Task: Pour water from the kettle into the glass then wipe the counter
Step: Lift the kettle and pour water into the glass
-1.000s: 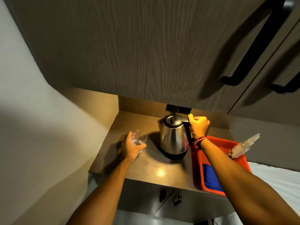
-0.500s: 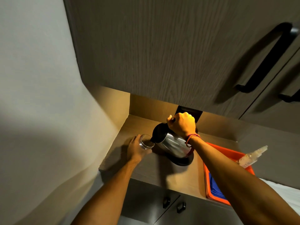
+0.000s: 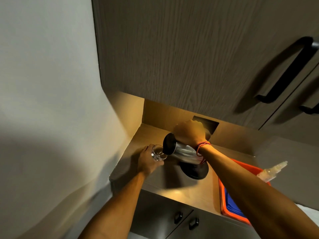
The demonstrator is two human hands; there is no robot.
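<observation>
My right hand [image 3: 189, 132] grips the handle of the steel kettle [image 3: 185, 152], which is lifted off its black base [image 3: 196, 171] and tipped steeply to the left. Its dark lid end hangs over the clear glass [image 3: 157, 153]. My left hand [image 3: 148, 161] holds that glass from the left side on the brown counter [image 3: 172, 185]. Whether water is flowing cannot be made out. A blue cloth [image 3: 233, 206] lies in the orange tray [image 3: 222, 197] at the right.
A clear spray bottle [image 3: 272, 170] leans at the tray's far corner. Dark wood cabinets with black handles [image 3: 286, 69] hang low over the counter. A wall closes the left side. Cupboard doors with small knobs [image 3: 194, 223] sit below the counter edge.
The kettle came off its base, swung left and tipped further over the glass. My left hand stayed on the glass. The camera shifted right and closer.
</observation>
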